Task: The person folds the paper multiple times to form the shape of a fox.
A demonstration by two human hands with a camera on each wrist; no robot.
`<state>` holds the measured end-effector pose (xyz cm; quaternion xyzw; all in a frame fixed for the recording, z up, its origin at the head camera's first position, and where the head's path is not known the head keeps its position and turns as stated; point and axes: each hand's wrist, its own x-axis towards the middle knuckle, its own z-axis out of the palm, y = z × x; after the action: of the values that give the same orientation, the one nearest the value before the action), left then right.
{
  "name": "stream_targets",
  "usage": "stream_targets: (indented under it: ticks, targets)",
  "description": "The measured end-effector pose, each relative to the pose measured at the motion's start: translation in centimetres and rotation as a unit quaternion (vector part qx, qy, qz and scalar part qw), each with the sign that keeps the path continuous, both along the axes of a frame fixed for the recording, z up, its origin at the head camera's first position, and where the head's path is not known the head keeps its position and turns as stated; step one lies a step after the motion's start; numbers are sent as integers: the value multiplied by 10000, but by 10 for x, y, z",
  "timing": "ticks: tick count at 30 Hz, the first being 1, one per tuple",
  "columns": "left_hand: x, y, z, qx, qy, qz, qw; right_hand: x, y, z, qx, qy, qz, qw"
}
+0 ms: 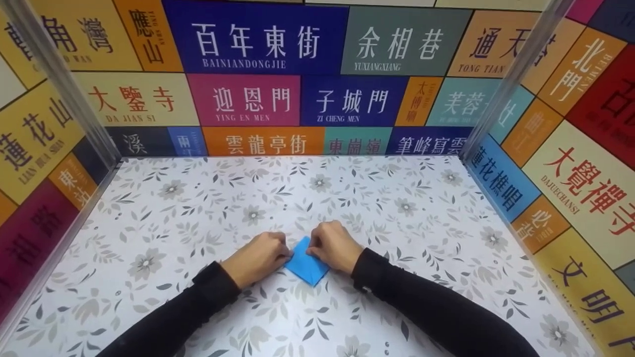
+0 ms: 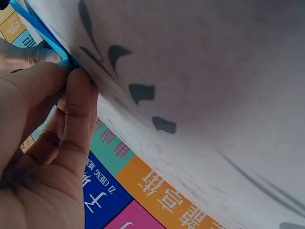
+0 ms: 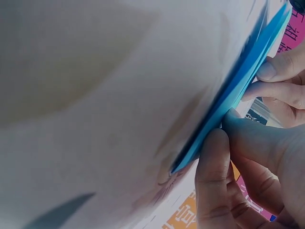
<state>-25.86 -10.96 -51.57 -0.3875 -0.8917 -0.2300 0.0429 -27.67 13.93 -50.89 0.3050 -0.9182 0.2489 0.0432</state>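
A small folded sheet of blue paper (image 1: 306, 267), roughly diamond-shaped, lies on the table between both hands in the head view. My left hand (image 1: 265, 255) pinches its left corner between thumb and forefinger. On the opposite side my right hand (image 1: 335, 248) pinches the upper right edge. From the right wrist the paper (image 3: 228, 95) appears edge-on as several thin layers, with the thumb and forefinger at its edge. In the left wrist view only a narrow strip of the blue paper (image 2: 45, 33) shows beside the fingertips.
The table (image 1: 198, 238) wears a white cover printed with grey flowers and leaves. Colourful panels with Chinese lettering (image 1: 258, 37) stand at the back and both sides. Clear corner strips (image 1: 516, 64) join the walls.
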Motion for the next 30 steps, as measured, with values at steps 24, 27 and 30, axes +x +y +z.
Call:
stream_targets:
  ticks: [24,27,30]
  targets:
    - [20,-22,1,-141,191,-280,9993,0,1,0,-41,22,1,10000]
    - [22,-24,1,-148,331,-313,9989,0,1,-1,-70,21,-6,10000]
    - [23,-25,0,-150,331,-320,9988,0,1,0,-81,1,10,10000]
